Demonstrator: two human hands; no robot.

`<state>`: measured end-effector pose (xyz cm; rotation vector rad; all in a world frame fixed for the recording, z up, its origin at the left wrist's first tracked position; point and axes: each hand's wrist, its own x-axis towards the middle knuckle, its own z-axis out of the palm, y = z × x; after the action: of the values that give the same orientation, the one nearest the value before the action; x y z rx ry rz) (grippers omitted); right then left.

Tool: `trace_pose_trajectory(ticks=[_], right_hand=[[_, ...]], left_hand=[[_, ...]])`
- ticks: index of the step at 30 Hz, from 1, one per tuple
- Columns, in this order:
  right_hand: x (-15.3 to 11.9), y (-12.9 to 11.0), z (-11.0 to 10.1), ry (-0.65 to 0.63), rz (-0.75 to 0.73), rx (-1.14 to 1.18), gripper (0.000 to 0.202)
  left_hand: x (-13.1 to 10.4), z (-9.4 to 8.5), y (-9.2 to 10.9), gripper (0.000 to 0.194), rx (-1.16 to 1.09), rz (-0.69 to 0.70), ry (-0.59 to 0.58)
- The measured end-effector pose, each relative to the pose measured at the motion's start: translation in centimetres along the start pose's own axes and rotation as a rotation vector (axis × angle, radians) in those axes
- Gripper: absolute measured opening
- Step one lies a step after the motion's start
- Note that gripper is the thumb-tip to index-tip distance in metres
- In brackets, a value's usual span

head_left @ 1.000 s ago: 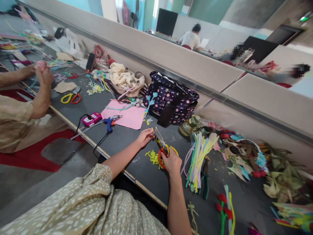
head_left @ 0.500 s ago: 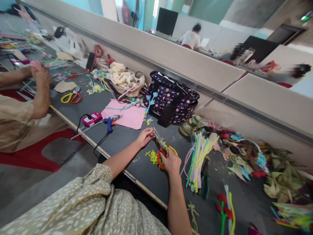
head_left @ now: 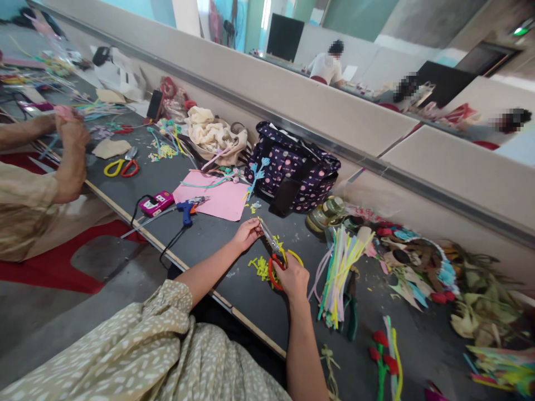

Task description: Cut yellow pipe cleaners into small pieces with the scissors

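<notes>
My right hand [head_left: 293, 277] grips a pair of scissors [head_left: 270, 236] with one red and one yellow handle loop, its blades pointing away to the upper left. At the blade tips, my left hand [head_left: 248, 234] is closed in a pinch on a tiny yellow piece that looks like pipe cleaner; most of it is hidden by the fingers. Below the blades lies a small heap of short yellow pipe cleaner pieces [head_left: 262, 268] on the dark table [head_left: 238, 295]. More bits are scattered behind the scissors.
A pink sheet [head_left: 221, 203], a blue glue gun [head_left: 186, 211] and a dotted bag [head_left: 292, 161] lie beyond my left hand. To the right are a pipe cleaner bundle [head_left: 340, 278], pliers [head_left: 352, 312] and red flowers [head_left: 382, 356]. Another person's hands [head_left: 71, 125] work at left.
The scissors' blades have shifted slightly left at the tips, by my left fingers. Both hands stay in nearly the same place.
</notes>
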<state>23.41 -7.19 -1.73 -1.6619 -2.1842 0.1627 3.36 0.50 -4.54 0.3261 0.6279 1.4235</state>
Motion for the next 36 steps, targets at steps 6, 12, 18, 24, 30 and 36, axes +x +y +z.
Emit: trace_pose_trajectory(ticks=[6, 12, 18, 24, 30, 36], right_hand=[[0.05, -0.03, 0.08, -0.002, 0.019, -0.036, 0.03], [0.06, 0.01, 0.12, -0.01, 0.039, -0.033, 0.033], [-0.08, 0.26, 0.39, -0.002, 0.024, -0.008, 0.031], [0.03, -0.03, 0.11, -0.023, 0.041, 0.032, 0.03], [-0.02, -0.01, 0.16, 0.006, 0.016, 0.018, 0.029], [-0.05, 0.22, 0.15, 0.006, 0.008, 0.019, 0.028]], left_hand=[[-0.28, 0.51, 0.04, 0.026, 0.016, 0.022, 0.061], [-0.3, 0.52, -0.04, 0.028, 0.029, 0.041, 0.06], [-0.16, 0.32, -0.14, 0.032, 0.015, 0.059, 0.045], [-0.13, 0.3, -0.15, 0.034, 0.04, 0.054, 0.016], [0.08, -0.02, -0.4, 0.035, 0.091, 0.051, -0.02], [-0.16, 0.1, -0.25, 0.034, 0.109, 0.055, -0.048]])
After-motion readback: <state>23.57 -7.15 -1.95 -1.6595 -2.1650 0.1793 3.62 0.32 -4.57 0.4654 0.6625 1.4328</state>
